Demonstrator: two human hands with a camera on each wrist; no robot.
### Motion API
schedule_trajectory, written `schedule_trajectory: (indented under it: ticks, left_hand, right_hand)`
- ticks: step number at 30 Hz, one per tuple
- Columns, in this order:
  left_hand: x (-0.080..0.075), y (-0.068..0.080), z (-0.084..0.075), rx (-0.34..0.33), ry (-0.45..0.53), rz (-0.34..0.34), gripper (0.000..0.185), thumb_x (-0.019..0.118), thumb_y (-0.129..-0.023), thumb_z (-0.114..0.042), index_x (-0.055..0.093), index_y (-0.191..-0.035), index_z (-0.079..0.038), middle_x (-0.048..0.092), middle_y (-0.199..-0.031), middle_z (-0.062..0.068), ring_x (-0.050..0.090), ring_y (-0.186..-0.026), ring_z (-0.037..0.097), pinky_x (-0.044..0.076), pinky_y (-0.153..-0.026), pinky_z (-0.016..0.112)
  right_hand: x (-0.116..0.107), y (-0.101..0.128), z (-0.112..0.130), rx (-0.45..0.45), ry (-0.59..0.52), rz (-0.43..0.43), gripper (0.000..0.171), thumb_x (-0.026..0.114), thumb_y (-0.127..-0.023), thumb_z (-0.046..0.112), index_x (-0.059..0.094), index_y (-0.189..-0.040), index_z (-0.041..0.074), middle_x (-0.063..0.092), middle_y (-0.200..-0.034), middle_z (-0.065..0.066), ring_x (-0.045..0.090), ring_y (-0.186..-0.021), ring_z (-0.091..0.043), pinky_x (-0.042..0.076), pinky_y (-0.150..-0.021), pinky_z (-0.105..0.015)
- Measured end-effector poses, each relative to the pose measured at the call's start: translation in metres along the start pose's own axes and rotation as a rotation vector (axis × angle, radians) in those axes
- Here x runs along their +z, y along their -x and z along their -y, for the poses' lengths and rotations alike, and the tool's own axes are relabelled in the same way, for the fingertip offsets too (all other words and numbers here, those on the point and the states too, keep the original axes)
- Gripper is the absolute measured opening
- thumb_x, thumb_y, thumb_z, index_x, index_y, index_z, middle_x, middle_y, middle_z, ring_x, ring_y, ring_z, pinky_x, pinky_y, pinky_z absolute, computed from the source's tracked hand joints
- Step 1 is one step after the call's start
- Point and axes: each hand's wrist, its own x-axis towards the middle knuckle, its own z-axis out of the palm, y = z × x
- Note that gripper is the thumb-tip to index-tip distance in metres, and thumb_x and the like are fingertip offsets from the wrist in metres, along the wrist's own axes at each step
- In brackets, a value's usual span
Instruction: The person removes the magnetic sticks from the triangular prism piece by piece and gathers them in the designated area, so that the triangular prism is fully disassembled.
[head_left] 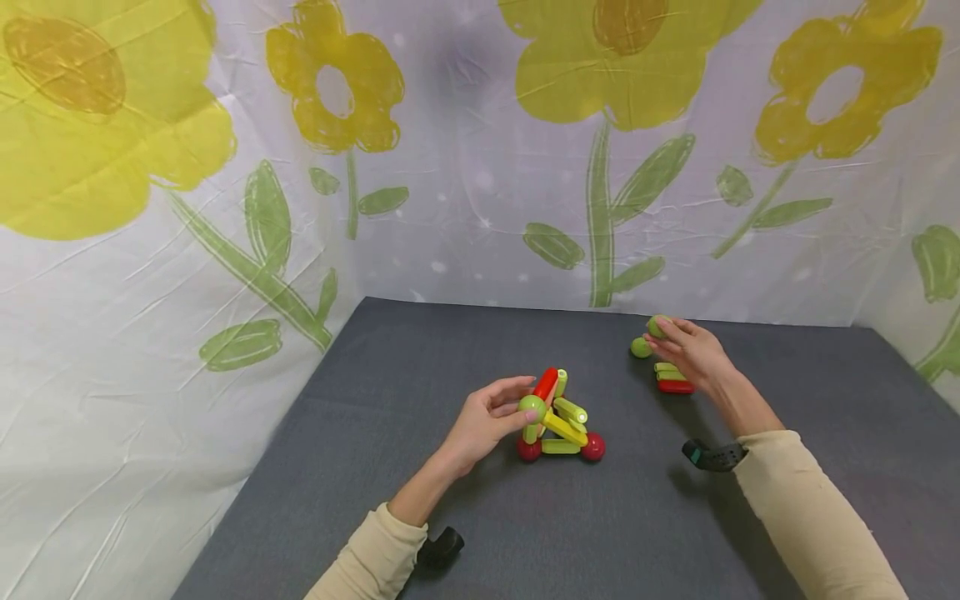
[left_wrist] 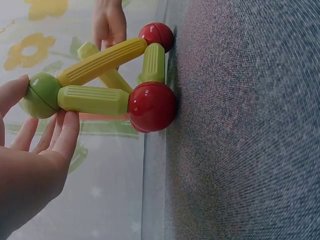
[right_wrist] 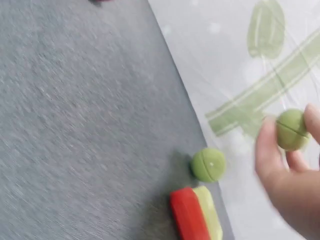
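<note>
Centrally, on the grey mat [head_left: 390, 375]: a rod-and-ball frame [head_left: 558, 421] of yellow and green rods joined at two red balls [head_left: 592, 447] resting on the mat, with a red rod [head_left: 545, 384] rising at its top. Left hand [head_left: 487, 421]: fingers loosely extended, thumb and fingertips touching the green ball [left_wrist: 40, 95] at the frame's near-left corner. Right hand [head_left: 693, 350]: far right of the frame, fingertips pinching a second green ball [right_wrist: 291, 130] lifted off the mat. Just beside it: a loose green ball [right_wrist: 208, 164] and a small stack of red and green rods [right_wrist: 196, 215] lying on the mat. Backdrop: flower-printed sheet [head_left: 480, 150].
</note>
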Motion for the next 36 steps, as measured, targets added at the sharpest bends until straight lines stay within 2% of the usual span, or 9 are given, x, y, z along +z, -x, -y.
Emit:
schedule_trajectory:
  ticks: [3, 5, 10, 14, 18, 25, 29, 32, 36]
  left_hand:
    - [-0.001, -0.003, 0.007, -0.003, -0.007, -0.004, 0.048, 0.067, -0.089, -0.002, 0.05, -0.134, 0.002, 0.055, -0.128, 0.019, 0.053, -0.117, 0.035, 0.048, -0.09, 0.037]
    - [-0.003, -0.006, 0.015, -0.003, -0.006, -0.007, 0.049, 0.068, -0.088, -0.003, 0.051, -0.134, 0.001, 0.055, -0.128, 0.018, 0.054, -0.117, 0.034, 0.048, -0.091, 0.037]
    - [-0.005, -0.011, 0.029, -0.003, 0.001, -0.016, 0.049, 0.07, -0.088, -0.008, 0.053, -0.134, -0.006, 0.056, -0.129, 0.014, 0.054, -0.117, 0.029, 0.048, -0.091, 0.036]
    - [-0.005, -0.011, 0.031, 0.001, -0.001, -0.018, 0.049, 0.072, -0.087, -0.013, 0.055, -0.133, -0.009, 0.056, -0.128, 0.012, 0.055, -0.116, 0.027, 0.048, -0.09, 0.035]
    - [-0.004, -0.011, 0.03, 0.006, 0.003, -0.019, 0.049, 0.072, -0.087, -0.014, 0.055, -0.133, -0.008, 0.057, -0.127, 0.012, 0.056, -0.115, 0.027, 0.048, -0.091, 0.035]
    - [-0.004, -0.01, 0.029, 0.0, 0.007, -0.022, 0.049, 0.07, -0.088, -0.009, 0.054, -0.134, -0.007, 0.056, -0.128, 0.013, 0.055, -0.116, 0.028, 0.047, -0.092, 0.036]
    - [-0.003, -0.009, 0.025, -0.004, 0.002, -0.018, 0.049, 0.069, -0.088, -0.004, 0.053, -0.134, -0.004, 0.056, -0.127, 0.016, 0.054, -0.116, 0.032, 0.048, -0.091, 0.037]
    - [-0.001, -0.005, 0.013, 0.001, -0.009, -0.017, 0.047, 0.068, -0.088, -0.003, 0.052, -0.133, 0.0, 0.056, -0.126, 0.018, 0.054, -0.116, 0.034, 0.048, -0.091, 0.037]
    - [0.001, 0.0, 0.002, 0.0, -0.024, -0.02, 0.046, 0.068, -0.089, -0.004, 0.053, -0.132, 0.001, 0.056, -0.126, 0.018, 0.054, -0.116, 0.034, 0.047, -0.092, 0.037]
  right_hand:
    - [-0.005, 0.0, 0.003, 0.012, 0.164, -0.043, 0.079, 0.058, -0.095, 0.025, 0.008, -0.151, -0.001, 0.053, -0.107, 0.004, 0.064, -0.095, -0.007, 0.034, -0.103, -0.033]
    - [-0.009, -0.001, 0.004, 0.016, 0.234, -0.067, 0.078, 0.059, -0.095, 0.027, 0.013, -0.15, -0.003, 0.056, -0.103, 0.007, 0.064, -0.094, -0.006, 0.035, -0.102, -0.033]
    - [-0.022, -0.006, 0.002, 0.008, 0.273, -0.118, 0.075, 0.061, -0.094, 0.026, 0.02, -0.148, -0.005, 0.062, -0.091, 0.013, 0.064, -0.087, -0.002, 0.038, -0.1, -0.032]
    - [-0.034, -0.008, -0.001, -0.03, 0.332, -0.169, 0.072, 0.061, -0.094, 0.026, 0.024, -0.146, -0.007, 0.06, -0.092, 0.012, 0.063, -0.085, -0.001, 0.043, -0.094, -0.029]
    - [-0.045, -0.011, -0.006, -0.079, 0.457, -0.196, 0.069, 0.058, -0.095, 0.031, 0.027, -0.144, -0.008, 0.052, -0.107, 0.003, 0.06, -0.088, -0.002, 0.047, -0.089, -0.025]
    - [-0.055, -0.016, -0.012, -0.1, 0.66, -0.214, 0.066, 0.054, -0.098, 0.034, 0.032, -0.142, -0.009, 0.041, -0.134, -0.024, 0.055, -0.087, -0.001, 0.048, -0.087, -0.024]
    - [-0.059, -0.019, -0.017, -0.106, 0.706, -0.21, 0.064, 0.053, -0.098, 0.032, 0.034, -0.141, -0.011, 0.04, -0.136, -0.03, 0.054, -0.083, 0.002, 0.049, -0.081, -0.019]
    - [-0.061, -0.021, -0.02, -0.104, 0.732, -0.206, 0.062, 0.053, -0.099, 0.031, 0.035, -0.14, -0.012, 0.04, -0.136, -0.032, 0.054, -0.083, 0.001, 0.049, -0.078, -0.017]
    - [-0.062, -0.023, -0.023, -0.098, 0.793, -0.19, 0.061, 0.051, -0.099, 0.033, 0.036, -0.14, -0.01, 0.041, -0.135, -0.033, 0.057, -0.098, -0.018, 0.049, -0.079, -0.019]
